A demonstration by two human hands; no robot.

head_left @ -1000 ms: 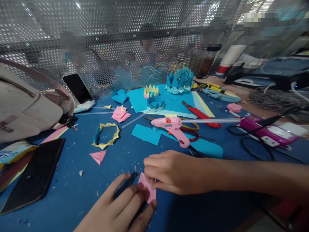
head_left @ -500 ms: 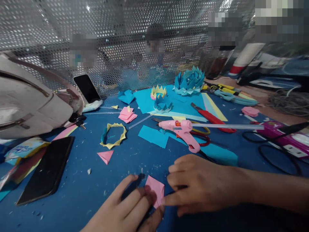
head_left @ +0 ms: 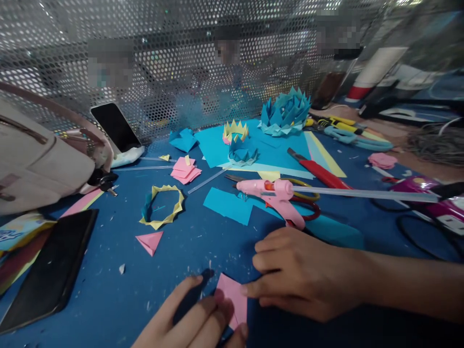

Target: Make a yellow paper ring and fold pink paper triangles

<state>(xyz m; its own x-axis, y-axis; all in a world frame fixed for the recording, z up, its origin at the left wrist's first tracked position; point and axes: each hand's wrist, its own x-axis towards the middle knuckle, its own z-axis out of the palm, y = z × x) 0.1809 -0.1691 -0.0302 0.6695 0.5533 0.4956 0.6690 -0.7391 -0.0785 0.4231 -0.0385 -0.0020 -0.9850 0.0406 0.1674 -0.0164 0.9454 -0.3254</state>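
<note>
A folded piece of pink paper (head_left: 236, 293) lies on the blue table at the bottom middle. My left hand (head_left: 194, 316) presses it down from the left, with the index finger stretched out past it and the thumb at its lower edge. At its upper right edge, the index fingertip of my right hand (head_left: 300, 275) touches the paper; that hand's other fingers are curled. Beyond lie a pink paper triangle (head_left: 150, 242), a ring of yellow and blue folded pieces (head_left: 180, 205), and a stack of pink squares (head_left: 184, 171). A pink glue gun (head_left: 266, 187) rests just past my right hand.
Behind the stack stand a yellow paper crown (head_left: 235, 130) and a blue paper lotus (head_left: 284, 116) on blue sheets (head_left: 213, 145). Red-handled cutter (head_left: 322, 173), power strip (head_left: 416, 186) and pliers (head_left: 357, 140) lie right. At left are a bag (head_left: 39, 159) and phone (head_left: 54, 266).
The right index fingertip has moved up along the paper's right edge, from its lower corner. My left hand stays on the paper. The view has shifted slightly.
</note>
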